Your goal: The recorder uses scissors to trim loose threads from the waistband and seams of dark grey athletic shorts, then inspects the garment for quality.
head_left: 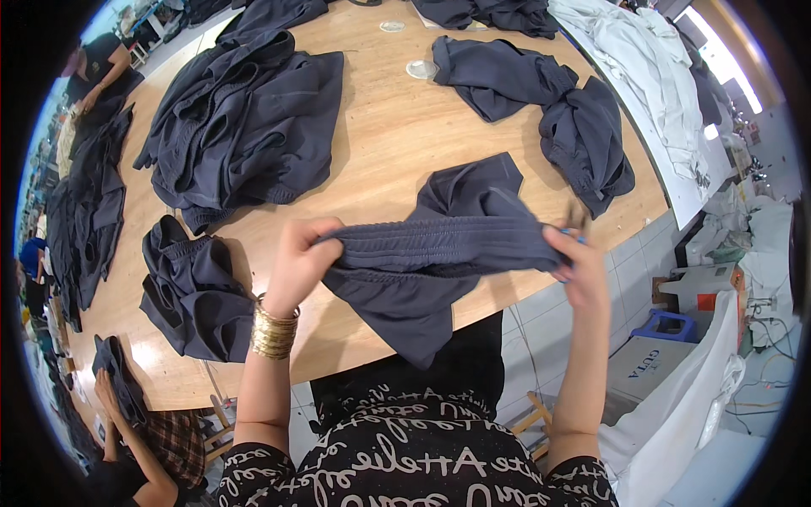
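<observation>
A dark grey pair of shorts [439, 245] with a gathered elastic waistband is stretched between my hands above the wooden table's front edge. My left hand [308, 258], gold bangles at its wrist, is closed on the waistband's left end. At the other end, my right hand [576, 262] pinches the waistband. A small blue-handled tool [574, 230], blurred and partly hidden by the fingers, also sits in my right hand; its pointed tip looks like thread snips. The legs of the shorts hang down below and spread behind the band on the table.
Dark garments lie in a large heap [245, 127], a smaller pile [190, 291] and a twisted bundle [583, 135] on the wooden table [380, 110]. White cloth [650, 84] lines the right. A co-worker's hand [106, 393] handles dark fabric at lower left. Boxes [650, 367] stand on the right-hand floor.
</observation>
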A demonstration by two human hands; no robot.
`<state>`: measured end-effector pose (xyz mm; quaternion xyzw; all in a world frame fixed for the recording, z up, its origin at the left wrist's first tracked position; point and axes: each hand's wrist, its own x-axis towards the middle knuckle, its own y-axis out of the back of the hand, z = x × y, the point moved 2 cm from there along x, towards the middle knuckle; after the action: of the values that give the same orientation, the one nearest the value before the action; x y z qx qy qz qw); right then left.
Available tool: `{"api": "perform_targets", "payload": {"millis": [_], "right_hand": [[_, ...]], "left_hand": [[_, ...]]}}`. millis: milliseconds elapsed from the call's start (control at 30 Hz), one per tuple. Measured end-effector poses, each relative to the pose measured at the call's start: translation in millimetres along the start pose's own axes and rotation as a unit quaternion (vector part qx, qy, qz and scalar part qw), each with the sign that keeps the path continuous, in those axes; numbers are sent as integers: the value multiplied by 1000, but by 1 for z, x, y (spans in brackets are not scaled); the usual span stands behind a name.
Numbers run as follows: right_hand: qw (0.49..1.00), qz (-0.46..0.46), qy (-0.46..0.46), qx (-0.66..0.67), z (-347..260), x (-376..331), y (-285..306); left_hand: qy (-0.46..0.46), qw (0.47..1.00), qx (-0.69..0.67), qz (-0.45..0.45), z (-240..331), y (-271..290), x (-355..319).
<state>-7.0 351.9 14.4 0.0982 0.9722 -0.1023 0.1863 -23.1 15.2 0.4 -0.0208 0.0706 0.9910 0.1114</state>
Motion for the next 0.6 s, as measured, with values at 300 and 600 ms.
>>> {"api": "perform_targets", "payload": {"millis": [300, 600], "right_hand": [[967, 39, 115, -226, 48, 18, -7], [884, 149, 300, -327, 23, -19, -36]], "left_hand": [[-126, 938, 317, -68, -8, -27, 2], [44, 988, -45, -138, -15, -44, 28]]}}
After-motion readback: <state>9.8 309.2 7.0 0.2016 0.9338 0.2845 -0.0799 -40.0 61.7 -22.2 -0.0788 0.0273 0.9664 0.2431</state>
